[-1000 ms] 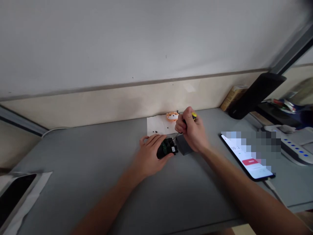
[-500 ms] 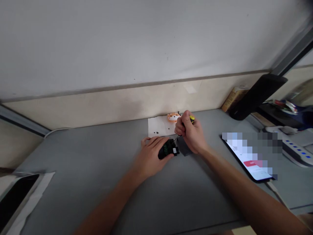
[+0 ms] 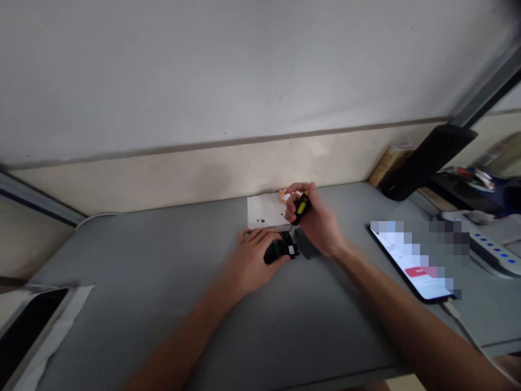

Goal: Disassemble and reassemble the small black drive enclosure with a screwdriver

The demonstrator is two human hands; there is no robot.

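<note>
My left hand (image 3: 256, 255) lies curled around an opened black computer mouse (image 3: 271, 253) with a green circuit board showing, and holds it on the desk. My right hand (image 3: 319, 220) grips a black and yellow screwdriver (image 3: 302, 208). The screwdriver is tilted, its thin shaft running down to the mouse's far side; the exact spot under the tip is too small to tell. Partly under my right hand is a dark grey flat piece (image 3: 308, 247). Behind the mouse, a white paper (image 3: 266, 209) bears several tiny black bits, perhaps screws.
An orange animal-faced case (image 3: 284, 196) sits on the paper, partly hidden by my right hand. To the right are a lit phone (image 3: 413, 266) with a cable, a power strip (image 3: 494, 247), a black cylinder (image 3: 429, 163) and a box (image 3: 391, 163). A dark device (image 3: 32, 320) lies left.
My right hand has loosened and turned its fingers around the screwdriver, so more of the handle shows. The hand now covers more of the orange case. My left hand and the mouse stay nearly still.
</note>
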